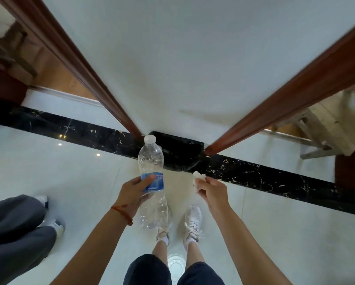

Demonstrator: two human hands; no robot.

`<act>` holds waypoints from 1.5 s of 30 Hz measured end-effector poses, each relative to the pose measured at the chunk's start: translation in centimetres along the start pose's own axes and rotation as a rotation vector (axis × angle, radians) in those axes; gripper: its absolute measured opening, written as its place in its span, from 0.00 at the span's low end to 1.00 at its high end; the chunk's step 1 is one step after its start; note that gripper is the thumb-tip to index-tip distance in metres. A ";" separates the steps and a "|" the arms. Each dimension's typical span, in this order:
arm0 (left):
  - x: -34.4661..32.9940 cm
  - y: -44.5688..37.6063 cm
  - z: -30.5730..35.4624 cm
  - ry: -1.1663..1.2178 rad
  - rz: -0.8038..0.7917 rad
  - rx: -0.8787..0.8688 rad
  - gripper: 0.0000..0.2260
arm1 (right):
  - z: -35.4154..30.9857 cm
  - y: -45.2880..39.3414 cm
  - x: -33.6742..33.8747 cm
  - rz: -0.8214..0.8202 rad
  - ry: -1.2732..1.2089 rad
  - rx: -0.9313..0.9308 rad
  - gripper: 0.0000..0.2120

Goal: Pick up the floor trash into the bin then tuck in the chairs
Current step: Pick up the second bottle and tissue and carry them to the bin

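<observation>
The person stands facing a white wall pillar with both hands loaded. The left hand [134, 193] has its fingers and thumb wrapped round the labelled middle of a clear plastic water bottle [151, 183], held upright with its white cap on; it looks empty, or very nearly so (the glare makes it hard to be sure). The right hand [212, 190] pinches a crumpled white tissue [198, 177] between thumb and fingertips, the other fingers curled in behind it.

So I'd judge the picking-up largely in hand: two bits of trash are off the floor but neither is binned yet. No bin shows anywhere I can see, so it has to be found first. Something round and clear lies on the pale tile floor [80, 177] between the person's legs, possibly more litter, though I cannot tell what it is.

The chairs are all still to do. A wooden chair [324, 124] stands off to the right beyond the door frame. Someone in grey trousers [16, 229] waits at the left.
</observation>
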State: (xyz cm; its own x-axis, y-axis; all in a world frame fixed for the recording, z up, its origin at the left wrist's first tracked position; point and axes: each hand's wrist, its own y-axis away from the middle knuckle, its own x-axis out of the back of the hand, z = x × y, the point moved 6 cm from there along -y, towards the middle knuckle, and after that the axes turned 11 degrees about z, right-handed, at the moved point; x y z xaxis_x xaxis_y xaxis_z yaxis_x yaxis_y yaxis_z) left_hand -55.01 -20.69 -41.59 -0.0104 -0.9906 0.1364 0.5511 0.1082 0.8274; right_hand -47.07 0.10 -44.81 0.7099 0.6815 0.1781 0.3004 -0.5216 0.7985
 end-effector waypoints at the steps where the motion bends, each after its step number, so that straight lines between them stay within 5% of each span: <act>1: -0.3 -0.8 -0.3 0.005 0.009 0.006 0.05 | 0.1 -1.0 -0.4 -0.009 -0.016 -0.009 0.07; 13: -1.5 -6.5 -2.5 0.033 0.060 0.041 0.05 | 0.5 -10.0 -5.1 0.064 -0.125 -0.098 0.05; 22: -2.0 -8.2 -2.4 0.040 0.066 0.093 0.05 | -0.5 -11.9 -6.1 0.044 -0.104 -0.137 0.19; 28: -3.0 -9.5 -2.6 0.030 0.035 0.150 0.06 | -0.9 -10.5 -3.6 0.041 -0.034 -0.082 0.16; 39: -6.8 -13.0 -4.8 0.021 0.071 0.321 0.29 | -0.2 -9.2 0.1 0.044 -0.026 -0.055 0.14; 45: -8.8 -13.7 -4.1 0.010 0.049 0.284 0.17 | -0.9 -9.5 0.4 0.042 -0.048 -0.036 0.09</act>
State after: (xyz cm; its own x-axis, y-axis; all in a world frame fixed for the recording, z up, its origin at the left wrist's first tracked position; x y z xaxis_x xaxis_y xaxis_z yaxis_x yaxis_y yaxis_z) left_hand -59.00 -13.82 -56.37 0.0199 -0.9843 0.1756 0.2946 0.1736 0.9397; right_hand -50.19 5.84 -51.80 0.7515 0.6333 0.1851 0.2472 -0.5304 0.8109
